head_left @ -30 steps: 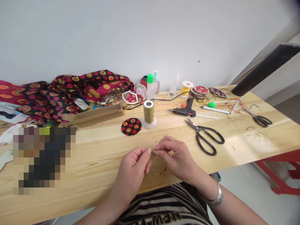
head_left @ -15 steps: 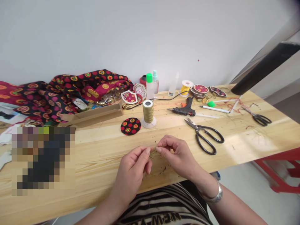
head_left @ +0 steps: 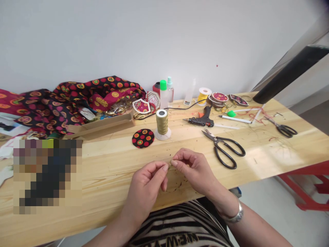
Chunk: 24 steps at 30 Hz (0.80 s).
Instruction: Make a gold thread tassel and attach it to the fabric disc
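Observation:
Just in front of my body, my left hand (head_left: 149,183) and my right hand (head_left: 191,168) are both closed in a pinch, fingertips almost touching. Between them is a bit of thin gold-green thread (head_left: 170,164), mostly hidden by the fingers. Beyond the hands stands a spool of gold thread (head_left: 162,123) on a white base. A round black fabric patch (head_left: 143,138) with red and yellow flowers lies flat to its left. Large black-handled scissors (head_left: 224,147) rest with blades parted to the right of my right hand.
A black glue gun (head_left: 202,118) lies behind the scissors, its cord running left. Bottles (head_left: 163,96), a yellow spool (head_left: 205,96) and a cardboard tray (head_left: 102,125) stand farther back. Patterned cloth (head_left: 77,99) is heaped at left. Smaller scissors (head_left: 285,129) lie at right.
My left fingertips have moved slightly right, closer to my right fingertips. Less of the thread shows between them. The things on the table have not moved.

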Motion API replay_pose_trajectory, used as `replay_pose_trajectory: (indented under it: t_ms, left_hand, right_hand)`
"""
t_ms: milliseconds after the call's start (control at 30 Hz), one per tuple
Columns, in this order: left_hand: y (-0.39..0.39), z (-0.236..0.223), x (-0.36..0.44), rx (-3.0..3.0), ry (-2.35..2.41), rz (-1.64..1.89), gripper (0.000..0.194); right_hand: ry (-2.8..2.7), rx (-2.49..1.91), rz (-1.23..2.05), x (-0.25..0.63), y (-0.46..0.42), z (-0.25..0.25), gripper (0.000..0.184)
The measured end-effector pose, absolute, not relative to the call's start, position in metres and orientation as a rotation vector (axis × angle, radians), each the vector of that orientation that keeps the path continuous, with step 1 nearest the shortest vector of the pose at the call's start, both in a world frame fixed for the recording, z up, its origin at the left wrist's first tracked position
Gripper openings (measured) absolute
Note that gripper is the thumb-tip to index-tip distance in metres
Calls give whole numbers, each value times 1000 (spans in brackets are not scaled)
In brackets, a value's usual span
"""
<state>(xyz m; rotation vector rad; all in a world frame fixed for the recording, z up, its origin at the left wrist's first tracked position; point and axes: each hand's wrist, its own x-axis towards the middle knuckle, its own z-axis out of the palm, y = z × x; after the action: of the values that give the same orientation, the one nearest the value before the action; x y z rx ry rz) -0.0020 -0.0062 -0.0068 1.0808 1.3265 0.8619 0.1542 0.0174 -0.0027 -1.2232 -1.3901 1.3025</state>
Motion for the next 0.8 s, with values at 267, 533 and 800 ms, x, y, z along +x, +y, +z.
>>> replay_pose_trajectory:
  t_ms: [267,533,800]
  left_hand:
    - [-8,-9,-1,1068,1324,910,20]
    - [-8,-7,-1,1121,1328,909,20]
    - [-8,-2,0,1224,1371,879,19]
  right_hand:
    - [-1285,-1224,1332,151,17,-9,13]
    - [-1327,-1213,1272,152,17,-7,11]
    - [-1438,-1195,1176,154,17,-10,9]
